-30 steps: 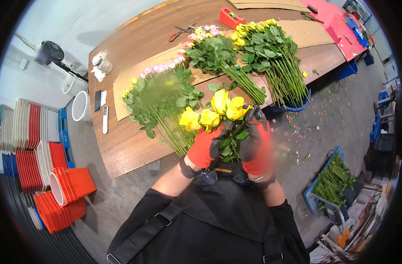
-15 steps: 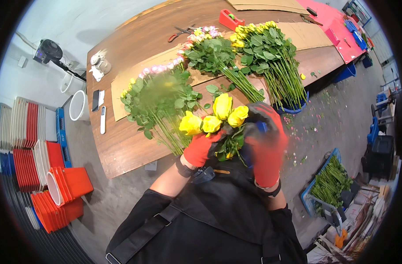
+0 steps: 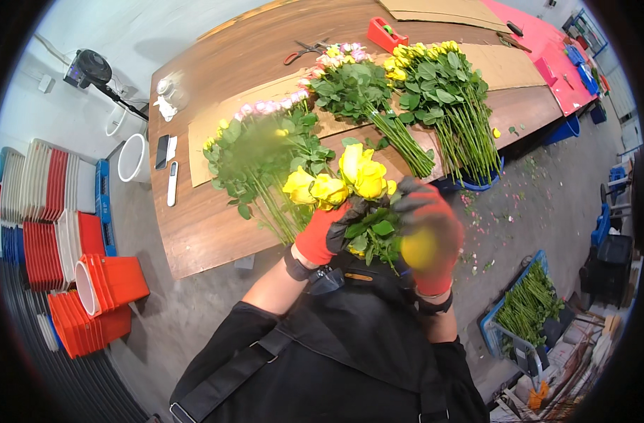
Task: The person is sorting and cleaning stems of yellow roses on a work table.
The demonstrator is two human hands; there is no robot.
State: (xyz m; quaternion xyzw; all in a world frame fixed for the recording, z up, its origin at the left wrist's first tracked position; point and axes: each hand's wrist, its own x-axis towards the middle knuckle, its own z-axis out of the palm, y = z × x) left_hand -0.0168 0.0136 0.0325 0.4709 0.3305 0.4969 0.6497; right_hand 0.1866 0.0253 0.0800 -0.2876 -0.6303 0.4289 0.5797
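My left hand (image 3: 327,234), in a red glove with a dark palm, is closed around a small bunch of yellow roses (image 3: 364,176) in front of my chest. Leaves and stems of the bunch hang below its fingers. Close to the right side of the blooms is my right hand (image 3: 429,229), gloved the same way, its fingers smeared by motion. A blurred yellow shape (image 3: 420,250), perhaps a petal, overlaps that glove. Beyond the hands lie pink and yellow roses (image 3: 269,141), a second mixed bunch (image 3: 354,88) and a large yellow bunch (image 3: 442,92).
The brown table (image 3: 195,233) carries cardboard (image 3: 202,141), scissors (image 3: 304,51), a red tape dispenser (image 3: 387,35), a phone (image 3: 163,151) and a white handheld device (image 3: 172,183). Orange buckets (image 3: 114,285) stand at left. A crate of stems (image 3: 523,310) sits at right on the floor.
The rose heads in my left hand have turned and sit closer together. My right hand has shifted slightly, and a blurred yellow shape now appears over it. The whole view has shifted a little.
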